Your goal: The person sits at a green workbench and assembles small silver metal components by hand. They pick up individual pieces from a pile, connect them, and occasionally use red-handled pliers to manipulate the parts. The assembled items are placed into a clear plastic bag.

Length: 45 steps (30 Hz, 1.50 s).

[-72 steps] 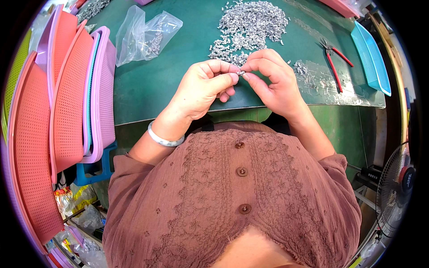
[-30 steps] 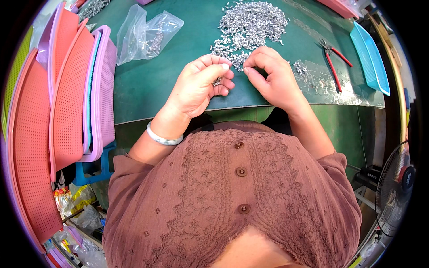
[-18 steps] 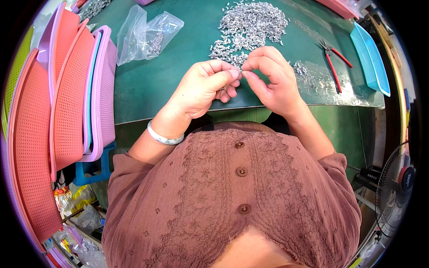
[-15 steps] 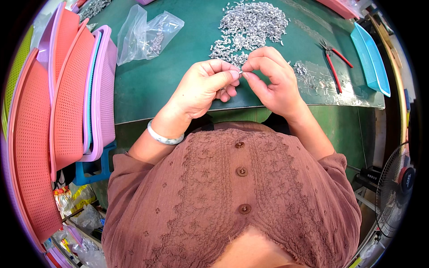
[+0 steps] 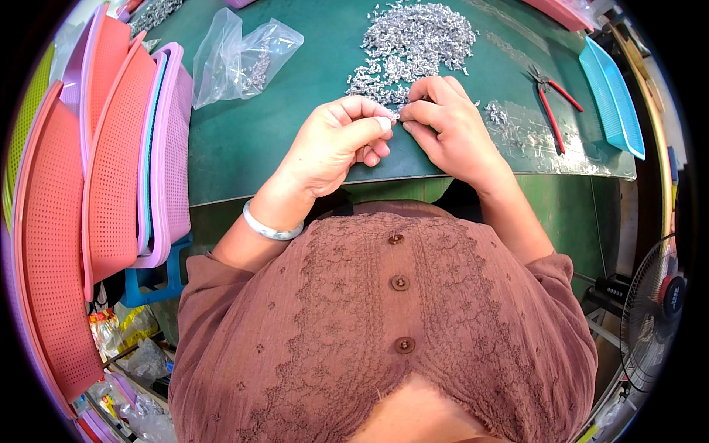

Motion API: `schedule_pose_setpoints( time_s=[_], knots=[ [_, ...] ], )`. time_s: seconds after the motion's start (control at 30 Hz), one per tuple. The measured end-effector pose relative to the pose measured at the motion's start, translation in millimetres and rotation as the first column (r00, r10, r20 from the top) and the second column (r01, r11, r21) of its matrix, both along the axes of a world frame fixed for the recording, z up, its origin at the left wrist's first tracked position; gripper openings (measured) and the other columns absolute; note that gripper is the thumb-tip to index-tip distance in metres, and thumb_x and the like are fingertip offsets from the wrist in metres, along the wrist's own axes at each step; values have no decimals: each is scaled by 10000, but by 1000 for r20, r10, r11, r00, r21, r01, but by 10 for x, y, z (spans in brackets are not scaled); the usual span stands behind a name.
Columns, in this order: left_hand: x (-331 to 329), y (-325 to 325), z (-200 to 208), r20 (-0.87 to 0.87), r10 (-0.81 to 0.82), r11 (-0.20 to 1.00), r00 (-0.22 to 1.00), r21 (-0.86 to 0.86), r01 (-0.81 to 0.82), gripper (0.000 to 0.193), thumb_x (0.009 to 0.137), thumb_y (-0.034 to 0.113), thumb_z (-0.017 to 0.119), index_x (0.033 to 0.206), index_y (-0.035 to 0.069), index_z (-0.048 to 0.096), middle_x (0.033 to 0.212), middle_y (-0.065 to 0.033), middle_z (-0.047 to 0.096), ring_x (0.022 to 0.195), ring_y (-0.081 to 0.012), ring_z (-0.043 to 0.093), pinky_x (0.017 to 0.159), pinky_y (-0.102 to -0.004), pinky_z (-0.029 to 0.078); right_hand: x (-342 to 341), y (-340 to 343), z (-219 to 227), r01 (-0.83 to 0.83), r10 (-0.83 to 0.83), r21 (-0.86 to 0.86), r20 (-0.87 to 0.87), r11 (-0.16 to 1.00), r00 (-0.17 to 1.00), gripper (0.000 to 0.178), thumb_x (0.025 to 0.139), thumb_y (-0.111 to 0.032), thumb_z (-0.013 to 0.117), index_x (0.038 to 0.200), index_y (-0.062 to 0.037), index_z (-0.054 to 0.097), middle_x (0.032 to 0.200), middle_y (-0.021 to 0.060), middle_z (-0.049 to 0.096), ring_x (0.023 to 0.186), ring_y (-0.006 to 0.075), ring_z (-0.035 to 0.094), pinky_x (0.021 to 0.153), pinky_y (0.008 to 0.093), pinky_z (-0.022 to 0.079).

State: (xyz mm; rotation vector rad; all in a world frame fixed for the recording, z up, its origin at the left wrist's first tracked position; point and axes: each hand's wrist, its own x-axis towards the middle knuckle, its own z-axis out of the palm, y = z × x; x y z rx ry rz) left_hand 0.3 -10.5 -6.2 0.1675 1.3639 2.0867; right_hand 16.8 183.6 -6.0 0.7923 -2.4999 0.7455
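Note:
Both my hands meet over the near edge of the green table, just in front of a heap of small silvery-grey metal parts (image 5: pixel 419 37). My left hand (image 5: pixel 341 140), with a pale bangle (image 5: pixel 272 226) at its wrist, pinches a tiny silvery part (image 5: pixel 396 115) between thumb and forefinger. From the other side my right hand (image 5: pixel 452 129) has thumb and forefinger closed at the same part, its fingers curled. The part's exact shape is mostly hidden by the fingertips. Beside my right hand lies a smaller cluster of similar grey parts (image 5: pixel 496 113).
Red-handled pliers (image 5: pixel 550 107) and a blue plastic basket (image 5: pixel 611 96) lie at the right. A clear plastic bag (image 5: pixel 244 59) with some parts inside rests at the back left. Stacked pink and purple perforated baskets (image 5: pixel 118 155) crowd the left side; a fan (image 5: pixel 653 310) stands at the lower right.
My right hand has turned slightly, its fingers folding further toward the small part. My left hand stays almost where it was, still pinching.

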Motion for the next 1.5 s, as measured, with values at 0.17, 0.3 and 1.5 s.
schedule_pose_setpoints(
  time_s=[0.17, 0.3, 1.5],
  knots=[
    [-65, -62, -70, 71, 18, 981, 997, 191, -32, 93, 829, 39, 495, 909, 23, 539, 839, -86, 579, 694, -135, 565, 585, -233, 465, -6, 19, -4, 5, -3, -38, 49, 999, 999, 84, 689, -55, 638, 764, -49, 600, 846, 67, 536, 830, 260, 502, 738, 344, 421],
    [-88, -85, -116, 98, 14, 961, 995, 272, -40, 138, 816, 27, 469, 937, -7, 527, 873, -122, 568, 716, -169, 571, 607, -255, 481, -5, -40, -4, 15, -14, -39, 27, 999, 1000, 113, 683, -72, 651, 789, -54, 613, 850, 63, 534, 830, 258, 499, 736, 343, 421],
    [-8, 40, 10, -15, 59, 998, 998, -33, -60, 87, 853, 115, 589, 876, 32, 592, 733, -20, 594, 587, -78, 547, 502, -186, 429, 53, -95, 54, 12, 141, -502, 266, 865, 954, 80, 764, 3, 597, 838, -14, 621, 807, 74, 595, 761, 182, 571, 678, 280, 450]
  ],
)
